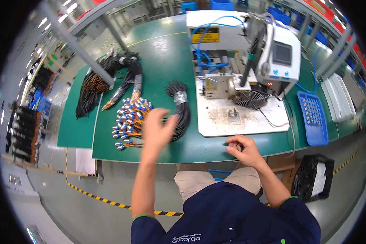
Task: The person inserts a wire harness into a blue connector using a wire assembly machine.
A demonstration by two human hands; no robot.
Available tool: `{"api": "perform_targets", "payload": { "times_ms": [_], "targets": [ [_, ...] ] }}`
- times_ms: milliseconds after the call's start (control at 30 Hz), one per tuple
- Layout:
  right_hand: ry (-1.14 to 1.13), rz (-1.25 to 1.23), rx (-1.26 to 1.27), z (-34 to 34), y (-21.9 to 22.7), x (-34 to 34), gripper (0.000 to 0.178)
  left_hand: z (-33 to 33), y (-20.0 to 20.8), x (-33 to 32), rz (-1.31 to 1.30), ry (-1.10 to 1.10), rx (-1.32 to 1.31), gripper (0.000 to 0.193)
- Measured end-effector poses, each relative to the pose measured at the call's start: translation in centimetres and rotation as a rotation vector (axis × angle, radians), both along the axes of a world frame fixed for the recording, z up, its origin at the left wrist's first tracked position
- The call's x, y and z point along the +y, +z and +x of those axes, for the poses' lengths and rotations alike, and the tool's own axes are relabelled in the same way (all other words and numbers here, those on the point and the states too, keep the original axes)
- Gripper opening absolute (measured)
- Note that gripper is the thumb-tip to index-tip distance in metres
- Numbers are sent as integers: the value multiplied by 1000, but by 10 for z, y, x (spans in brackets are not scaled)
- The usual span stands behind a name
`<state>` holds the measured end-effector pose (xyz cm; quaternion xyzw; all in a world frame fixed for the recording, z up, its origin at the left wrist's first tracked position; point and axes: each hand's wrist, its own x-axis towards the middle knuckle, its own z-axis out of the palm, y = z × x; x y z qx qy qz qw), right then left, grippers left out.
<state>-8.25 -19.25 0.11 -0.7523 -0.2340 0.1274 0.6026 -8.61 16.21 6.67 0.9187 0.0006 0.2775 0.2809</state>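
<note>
My left hand (157, 131) is raised over the near end of a bundle of cables with silver and blue connectors (130, 118). Its thumb and fingers are spread, and nothing shows between them. Just right of it a coil of black cable (183, 110) lies on the green table, its upper part wrapped in clear film. My right hand (246, 151) hovers at the table's front edge, fingers loosely curled with a gap to the thumb and nothing visible in it. Beyond it stands a white bench machine (215, 129) with a small metal fixture (234, 117) on its base plate.
A soldering-iron-like tool (252, 55) leans down over the machine, beside a screen (282, 53). At the right are a blue tray (316, 134) of small metal parts and a white box (337, 97). More black cables (93, 89) lie far left; a black-bagged bin (303, 179) stands below.
</note>
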Motion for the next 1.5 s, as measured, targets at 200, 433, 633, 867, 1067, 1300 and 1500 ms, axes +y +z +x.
{"api": "perform_targets", "payload": {
  "times_ms": [200,433,633,867,1067,1300,1500],
  "targets": [
    [-63,67,-17,-6,-4,-2,22,105,-25,-41,168,272,596,70],
    [-74,142,-36,-5,-16,-12,23,73,37,-14,-413,47,518,32],
    [-43,126,-74,-8,-9,-12,23,-25,204,123,-844,39,33,29],
    [-21,57,-193,-19,0,-14,21,-149,344,169,-1049,-316,-218,15],
    [-28,98,-156,-20,-8,-17,19,-193,371,134,241,369,-402,14],
    [-6,99,-155,-19,-11,-17,19,-246,359,150,145,414,-392,18],
    [-2,102,-135,-19,-10,-16,19,-299,360,186,-272,413,-479,15]
  ]
}}
